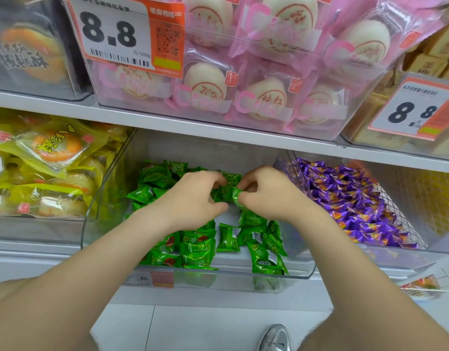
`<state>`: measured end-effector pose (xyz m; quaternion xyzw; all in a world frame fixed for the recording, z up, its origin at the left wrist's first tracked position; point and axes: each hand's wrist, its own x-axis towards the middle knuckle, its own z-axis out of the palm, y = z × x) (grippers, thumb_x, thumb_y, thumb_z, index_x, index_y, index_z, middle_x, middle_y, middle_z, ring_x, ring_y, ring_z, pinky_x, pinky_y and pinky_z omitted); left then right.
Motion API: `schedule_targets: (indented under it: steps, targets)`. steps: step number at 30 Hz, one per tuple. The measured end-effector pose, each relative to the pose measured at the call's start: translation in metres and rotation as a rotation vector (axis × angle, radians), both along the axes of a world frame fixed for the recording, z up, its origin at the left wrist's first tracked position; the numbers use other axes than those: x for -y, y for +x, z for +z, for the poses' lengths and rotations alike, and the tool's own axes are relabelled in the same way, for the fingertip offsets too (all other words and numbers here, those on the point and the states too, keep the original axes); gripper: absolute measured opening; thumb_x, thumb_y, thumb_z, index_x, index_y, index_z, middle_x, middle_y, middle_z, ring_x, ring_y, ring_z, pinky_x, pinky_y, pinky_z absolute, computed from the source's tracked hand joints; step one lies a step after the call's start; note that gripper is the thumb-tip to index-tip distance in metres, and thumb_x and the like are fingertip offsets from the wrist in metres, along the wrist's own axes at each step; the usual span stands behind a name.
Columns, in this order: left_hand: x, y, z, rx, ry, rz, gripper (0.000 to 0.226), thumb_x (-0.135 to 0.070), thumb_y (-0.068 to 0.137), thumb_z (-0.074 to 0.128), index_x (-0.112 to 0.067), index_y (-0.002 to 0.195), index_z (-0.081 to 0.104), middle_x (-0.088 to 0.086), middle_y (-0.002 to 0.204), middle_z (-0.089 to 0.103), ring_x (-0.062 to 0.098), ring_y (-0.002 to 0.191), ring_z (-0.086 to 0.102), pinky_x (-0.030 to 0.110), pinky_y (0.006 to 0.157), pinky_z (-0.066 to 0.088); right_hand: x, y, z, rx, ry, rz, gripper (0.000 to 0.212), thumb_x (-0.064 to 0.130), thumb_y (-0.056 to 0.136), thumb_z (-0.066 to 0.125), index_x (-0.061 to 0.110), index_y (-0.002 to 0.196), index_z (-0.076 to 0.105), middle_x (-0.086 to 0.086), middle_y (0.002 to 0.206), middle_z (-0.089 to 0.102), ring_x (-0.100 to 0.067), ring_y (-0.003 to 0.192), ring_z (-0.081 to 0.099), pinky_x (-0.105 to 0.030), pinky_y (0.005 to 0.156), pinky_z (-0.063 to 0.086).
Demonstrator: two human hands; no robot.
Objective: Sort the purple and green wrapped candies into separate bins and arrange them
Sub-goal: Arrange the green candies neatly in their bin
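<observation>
Ideally both hands, the left hand (193, 196) and right hand (266, 192) pinching green candies (229, 192), laid them flat mid-bin (310, 268).

A white-and-orange price tag (127, 34) on the front of the clear bin (218, 120) of pink-wrapped buns (205, 79), top left, reads "8.8" in bold black. Beneath it are "元/500g" in small print, a barcode and a QR code. A second tag (413, 110), at the right edge before the brown cakes (426, 64), also reads "8.8". The label (152, 278) under the green candies (200, 247) is too blurred to read.
</observation>
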<state>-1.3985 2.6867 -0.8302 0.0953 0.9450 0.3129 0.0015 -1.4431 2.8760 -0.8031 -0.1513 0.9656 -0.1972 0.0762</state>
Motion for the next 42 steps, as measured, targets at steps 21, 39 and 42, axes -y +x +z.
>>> schedule_targets:
  steps: [21, 39, 42]
  targets:
    - [0.019, -0.002, -0.011, -0.111, -0.121, 0.255, 0.03, -0.022, 0.092, 0.072, -0.038, 0.117, 0.066, -0.002, 0.115, 0.07, 0.024, 0.098, 0.069, 0.046, 0.089, 0.06, 0.004, -0.005, -0.032, -0.237, 0.078, -0.119, 0.02, 0.02, 0.089, 0.076, 0.012, 0.108, 0.074, -0.017, 0.103, 0.069, -0.041, 0.099, 0.069, -0.042, 0.088, 0.058]
    - [0.01, 0.007, -0.008, -0.038, -0.221, 0.142, 0.02, -0.025, 0.097, 0.066, -0.033, 0.116, 0.069, -0.003, 0.114, 0.067, 0.026, 0.101, 0.067, 0.046, 0.086, 0.06, 0.02, -0.019, -0.057, -0.22, 0.235, -0.071, 0.031, 0.015, 0.089, 0.073, 0.006, 0.117, 0.061, -0.02, 0.114, 0.063, -0.04, 0.105, 0.063, -0.036, 0.076, 0.047]
    - [0.008, 0.006, -0.009, -0.031, -0.229, 0.137, 0.019, -0.026, 0.097, 0.065, -0.034, 0.114, 0.069, -0.003, 0.112, 0.068, 0.026, 0.1, 0.067, 0.045, 0.084, 0.06, 0.013, -0.011, -0.04, -0.133, 0.285, -0.068, 0.038, 0.01, 0.079, 0.074, 0.01, 0.115, 0.06, -0.016, 0.111, 0.062, -0.038, 0.106, 0.063, -0.037, 0.077, 0.052]
